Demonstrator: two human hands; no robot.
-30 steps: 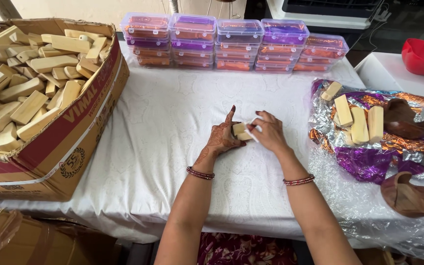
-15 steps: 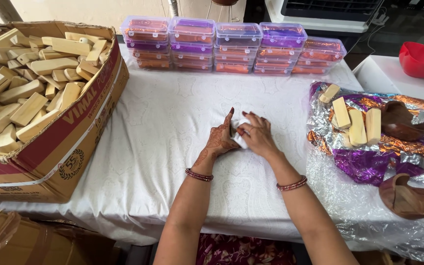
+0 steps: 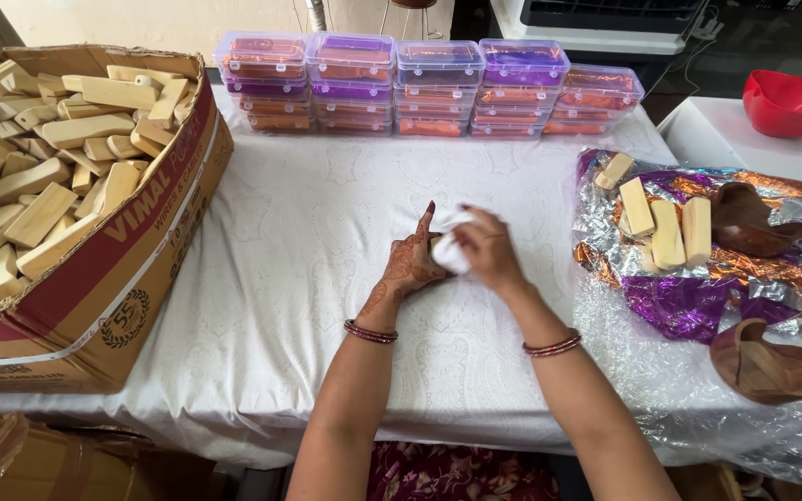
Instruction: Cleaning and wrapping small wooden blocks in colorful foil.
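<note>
Pale wooden block [image 3: 439, 247], mostly wrapped in a small white piece of paper or cloth [image 3: 454, 252], sits at the middle of the white embossed tablecloth [image 3: 280, 241], caught between both hands. The left hand [image 3: 412, 264] cups it from its own side with the forefinger raised straight up; the right hand [image 3: 486, 249] lies curled over the top, pressing the white wrap against the wood. Both hands are closed together on the same piece, touching each other around it.

A second ago the tan face of the block showed plainly between the fingers; half a second ago the hands had drawn in over it; now the white covering hides nearly all of it and only a sliver of wood shows at the left thumb. I judge the wrapping or wiping of this one piece to be well along.

Well to the left of the left hand stands an open cardboard box [image 3: 132, 269] heaped with similar wooden blocks [image 3: 39, 176]. Beyond the hands runs a row of stacked clear plastic boxes [image 3: 438, 88] with purple and orange contents. To the right of the right hand, crinkled silver, purple and orange foil [image 3: 689, 306] carries four more pale blocks [image 3: 666, 227] and two dark brown carved wooden pieces [image 3: 763, 366].
</note>
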